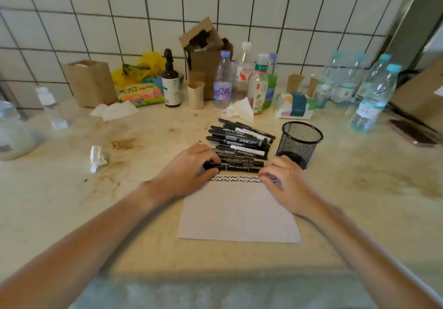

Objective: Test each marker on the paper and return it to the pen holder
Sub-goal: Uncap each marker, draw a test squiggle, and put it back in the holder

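Observation:
A pile of several black markers (242, 141) lies on the counter just beyond a white sheet of paper (237, 215). Black squiggles run along the paper's far edge (235, 179). A black mesh pen holder (300, 142) stands upright to the right of the pile, and I see no marker in it. My left hand (189, 165) is curled around the left end of the nearest marker (237, 167). My right hand (282, 177) rests at that marker's right end, fingers bent on the paper's far right corner; whether it grips the marker is unclear.
Along the tiled wall stand plastic water bottles (369, 97), a dark spray bottle (170, 86), paper cups (195, 94), brown paper bags (91, 82) and tissue packs (296, 106). A crumpled tissue (97, 155) lies at left. A phone (412, 135) lies at right.

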